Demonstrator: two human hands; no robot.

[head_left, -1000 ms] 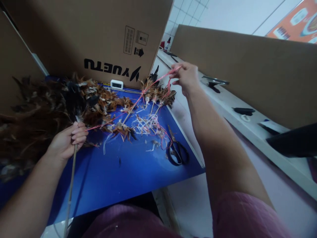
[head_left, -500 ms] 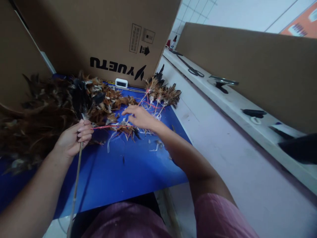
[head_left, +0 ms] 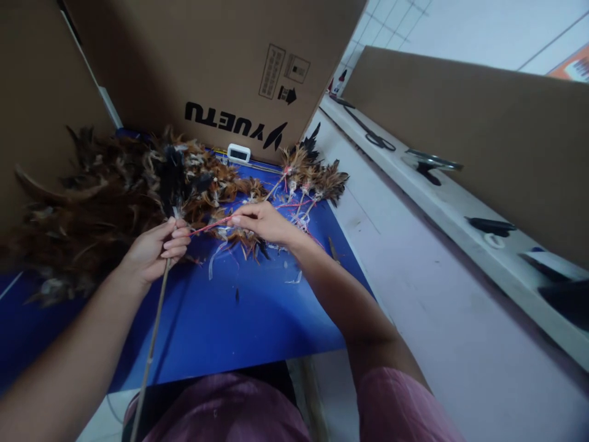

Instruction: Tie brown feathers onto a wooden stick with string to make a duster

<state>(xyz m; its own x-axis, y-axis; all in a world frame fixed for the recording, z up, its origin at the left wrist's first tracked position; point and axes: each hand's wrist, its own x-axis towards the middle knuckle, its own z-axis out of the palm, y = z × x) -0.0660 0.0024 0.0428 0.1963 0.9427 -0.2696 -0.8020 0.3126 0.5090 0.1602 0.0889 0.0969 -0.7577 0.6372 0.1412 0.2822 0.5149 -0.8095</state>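
My left hand (head_left: 161, 248) is closed around a thin stick (head_left: 154, 331), which slants down toward my body. Black feathers (head_left: 173, 178) stand up at the stick's top, just above my fingers. From the left hand a red string (head_left: 211, 226) runs right to my right hand (head_left: 264, 222), whose thumb and fingers pinch it. Behind and left of the hands lies a large heap of brown feathers (head_left: 101, 209). Smaller feather bundles tied on sticks (head_left: 317, 178) rest beyond the right hand, with red and white strings among them.
A blue table (head_left: 221, 331) carries loose feather bits. Large cardboard boxes (head_left: 221, 61) stand behind it, with a small white device (head_left: 239, 153) at their foot. On the ledge to the right lie scissors (head_left: 380, 141), a metal tool (head_left: 432, 161) and a black object (head_left: 490, 226).
My right hand has closed from spread fingers into a pinch on the red string, which now slopes up toward it. The view has shifted slightly left.
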